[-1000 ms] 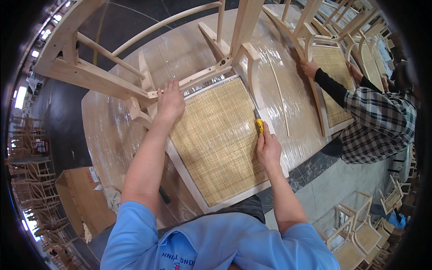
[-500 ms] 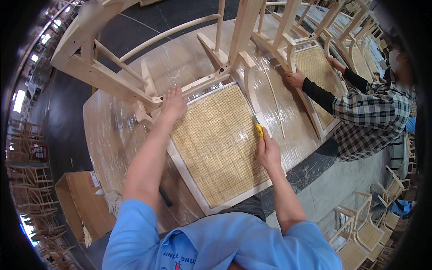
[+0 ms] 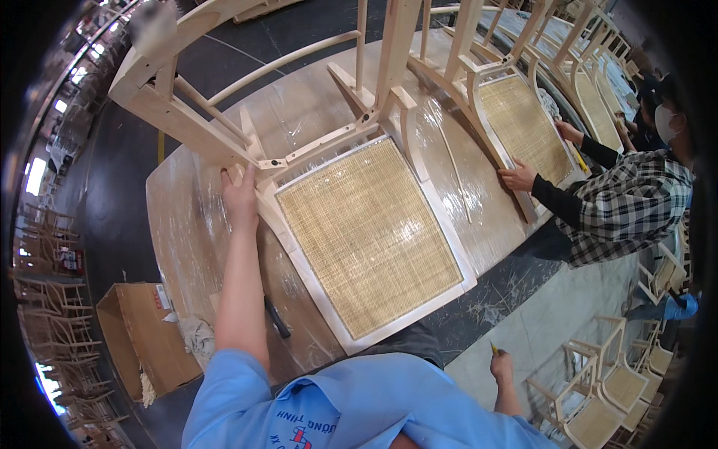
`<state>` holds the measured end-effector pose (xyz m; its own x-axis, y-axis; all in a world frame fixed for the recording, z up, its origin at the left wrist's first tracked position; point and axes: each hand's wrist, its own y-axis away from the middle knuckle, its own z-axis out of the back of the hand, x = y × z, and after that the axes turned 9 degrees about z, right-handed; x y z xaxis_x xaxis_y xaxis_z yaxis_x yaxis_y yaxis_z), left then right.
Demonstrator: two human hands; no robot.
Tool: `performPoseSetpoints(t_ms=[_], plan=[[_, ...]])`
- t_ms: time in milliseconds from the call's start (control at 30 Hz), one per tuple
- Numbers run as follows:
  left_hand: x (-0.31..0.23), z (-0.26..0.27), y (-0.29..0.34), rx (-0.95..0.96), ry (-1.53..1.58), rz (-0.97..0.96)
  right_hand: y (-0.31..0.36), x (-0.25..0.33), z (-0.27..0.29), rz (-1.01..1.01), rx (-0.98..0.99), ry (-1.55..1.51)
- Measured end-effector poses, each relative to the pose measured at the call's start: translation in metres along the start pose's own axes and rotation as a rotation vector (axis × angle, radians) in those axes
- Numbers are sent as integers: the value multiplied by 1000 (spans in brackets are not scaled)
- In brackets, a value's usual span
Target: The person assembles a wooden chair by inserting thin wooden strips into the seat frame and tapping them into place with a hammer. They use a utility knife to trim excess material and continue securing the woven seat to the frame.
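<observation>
A pale wooden chair (image 3: 393,67) lies tipped on the table, its square woven cane seat (image 3: 370,236) turned up in front of me. My left hand (image 3: 241,200) is at the frame's left corner, beside the seat, with the fingers closed on the wood; part of the grip is hidden. Down at the lower right, clear of the chair, my right hand (image 3: 504,368) is wrapped round a small yellow cutter (image 3: 493,349), only whose end shows. A dark-handled tool (image 3: 277,318) lies on the table left of the seat.
Plastic film covers the table (image 3: 183,217). A thin strip (image 3: 455,168) lies right of my chair. Beyond it, a co-worker in a checked shirt (image 3: 628,209) handles another cane-seated chair (image 3: 527,127). An opened cardboard box (image 3: 153,333) stands at left; more chairs (image 3: 617,385) stand lower right.
My left hand has moved from the seat's upper left corner outward to the frame. My right hand has drawn back from the seat's right edge toward the lower right, still holding the cutter.
</observation>
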<state>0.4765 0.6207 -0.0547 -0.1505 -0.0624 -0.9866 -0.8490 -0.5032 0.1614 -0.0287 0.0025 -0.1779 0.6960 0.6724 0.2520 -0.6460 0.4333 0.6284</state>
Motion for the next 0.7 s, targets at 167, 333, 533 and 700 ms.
performPoseSetpoints(t_ms=[167,333,533,700], plan=[[-10,-2,5,97,-74,-35,32,99,-56,-149,13,-742],[-5,11,-5,101,-37,-25,34,108,-48,79,-11,-728],[-12,5,11,117,-96,-36,45,85,-47,17,-233,-674],[-27,46,23,-45,-288,-69,32,122,-37,313,-370,-683]])
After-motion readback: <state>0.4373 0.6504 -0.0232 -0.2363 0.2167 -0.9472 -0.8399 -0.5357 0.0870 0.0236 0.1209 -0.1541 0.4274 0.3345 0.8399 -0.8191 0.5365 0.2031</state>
